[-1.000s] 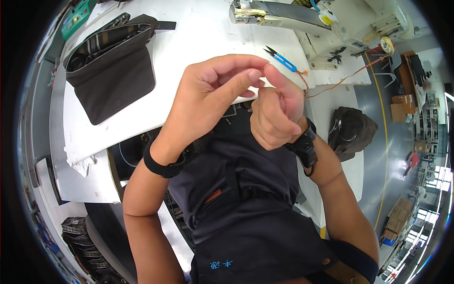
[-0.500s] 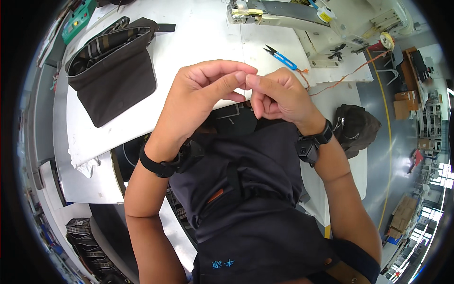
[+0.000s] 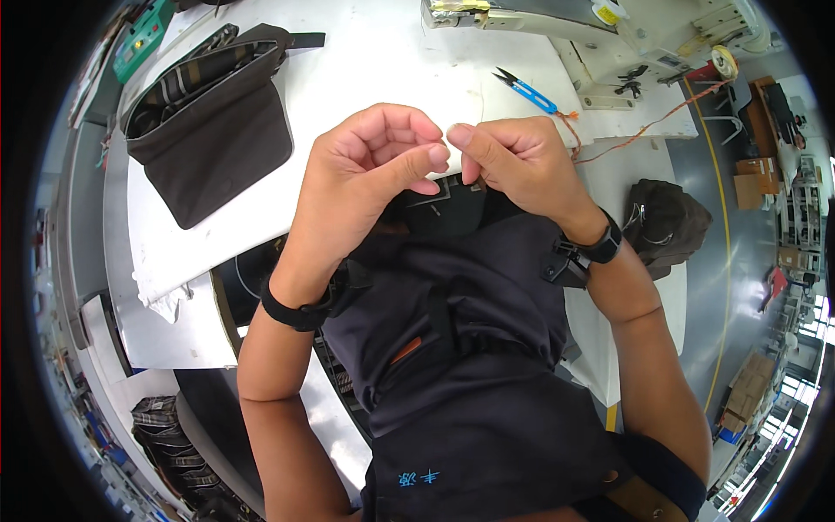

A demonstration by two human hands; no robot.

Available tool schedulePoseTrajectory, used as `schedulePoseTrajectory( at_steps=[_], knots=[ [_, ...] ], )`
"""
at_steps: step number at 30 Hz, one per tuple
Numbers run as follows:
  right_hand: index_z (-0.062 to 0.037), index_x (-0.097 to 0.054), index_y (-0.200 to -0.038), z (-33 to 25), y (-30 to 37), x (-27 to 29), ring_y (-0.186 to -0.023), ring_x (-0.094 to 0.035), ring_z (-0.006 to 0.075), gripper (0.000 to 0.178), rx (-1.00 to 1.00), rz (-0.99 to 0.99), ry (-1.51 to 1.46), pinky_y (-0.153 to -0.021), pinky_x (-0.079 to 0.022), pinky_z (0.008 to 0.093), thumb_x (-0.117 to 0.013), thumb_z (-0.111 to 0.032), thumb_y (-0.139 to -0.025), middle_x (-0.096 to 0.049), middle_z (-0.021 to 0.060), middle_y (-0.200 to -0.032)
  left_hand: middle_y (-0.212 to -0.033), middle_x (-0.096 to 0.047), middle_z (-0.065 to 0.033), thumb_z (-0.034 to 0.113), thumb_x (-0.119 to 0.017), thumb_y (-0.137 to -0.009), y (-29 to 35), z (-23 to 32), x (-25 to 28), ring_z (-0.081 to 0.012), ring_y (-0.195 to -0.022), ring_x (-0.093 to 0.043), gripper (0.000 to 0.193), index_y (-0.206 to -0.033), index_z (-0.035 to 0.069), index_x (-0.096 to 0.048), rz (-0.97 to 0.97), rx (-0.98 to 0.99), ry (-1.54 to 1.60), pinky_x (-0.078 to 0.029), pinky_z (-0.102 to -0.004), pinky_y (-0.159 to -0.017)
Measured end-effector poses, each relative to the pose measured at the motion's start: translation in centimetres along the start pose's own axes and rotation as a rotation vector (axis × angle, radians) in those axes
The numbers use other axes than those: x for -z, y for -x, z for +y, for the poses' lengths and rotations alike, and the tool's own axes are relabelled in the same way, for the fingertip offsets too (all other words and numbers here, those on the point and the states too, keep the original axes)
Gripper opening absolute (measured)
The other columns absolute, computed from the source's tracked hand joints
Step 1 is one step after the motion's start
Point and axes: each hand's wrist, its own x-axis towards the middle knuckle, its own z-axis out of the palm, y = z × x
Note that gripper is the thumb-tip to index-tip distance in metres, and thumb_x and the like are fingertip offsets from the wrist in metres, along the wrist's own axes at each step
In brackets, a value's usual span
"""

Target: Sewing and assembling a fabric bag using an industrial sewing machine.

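In the head view, both hands are meeting at the middle of the frame above a dark fabric piece (image 3: 487,287) that is draping from the tabletop (image 3: 383,78) edge down over the person's lap. The left hand (image 3: 370,178) is curling with thumb and forefinger pressed together, and the right hand (image 3: 513,165) is pinching likewise, the two grips nearly touching tip to tip; whatever they are clamping is too fine to make out, though it is probably a thread or a small edge of the fabric. Judging from this, the step in hand is a fine fingertip job at the top rim of the fabric piece, and the next move is calling for a steady, small pull with both pinches kept tight. The blue-handled thread snips (image 3: 526,90) are lying at the upper middle of the frame, with an orange thread (image 3: 644,130) trailing right toward the sewing machine (image 3: 609,26), which is cut off at the top edge. A brown bag (image 3: 209,130) is sitting at upper left. The fabric's top edge is hidden behind the fingers.
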Motion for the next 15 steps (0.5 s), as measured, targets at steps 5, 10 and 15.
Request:
schedulePoseTrajectory(
  at_steps=[5, 10, 15],
  knots=[
    [-0.0014, -0.07, -0.069, 0.61, 0.04, -0.74, -0.054, -0.043, 0.0037, 0.05, -0.02, 0.007, -0.106, -0.049, -0.033, 0.0246, -0.064, -0.035, -0.106, -0.055, -0.0027, -0.056, -0.098, -0.075, -0.0074, 0.008, -0.075, -0.096, -0.03, -0.51, -0.35, -0.0121, -0.088, -0.073, 0.016, -0.108, -0.002, -0.071, 0.024, 0.031, 0.039, -0.062, -0.0246, -0.077],
    [-0.0015, -0.072, -0.074, 1.0, 0.2, -1.0, -0.055, -0.046, 0.004, 0.048, 0.006, 0.03, -0.054, -0.05, -0.036, 0.0247, -0.063, -0.035, -0.107, -0.06, -0.0015, -0.06, -0.095, -0.075, -0.0086, 0.009, -0.076, -0.096, -0.03, -0.87, -0.5, -0.0126, -0.086, -0.073, 0.016, -0.106, -0.003, -0.072, 0.07, 0.016, 0.027, -0.063, -0.0252, -0.075],
    [-0.0011, -0.075, -0.083, 1.05, 0.35, -0.89, -0.057, -0.049, 0.0044, 0.042, 0.064, 0.019, 0.077, -0.051, -0.038, 0.0246, -0.063, -0.034, -0.107, -0.063, -0.0002, -0.063, -0.095, -0.076, -0.0091, 0.009, -0.077, -0.095, -0.02, -0.72, -0.14, -0.0131, -0.084, -0.073, 0.016, -0.104, -0.003, -0.073, 0.071, 0.076, -0.003, -0.063, -0.0254, -0.075]
  ],
)
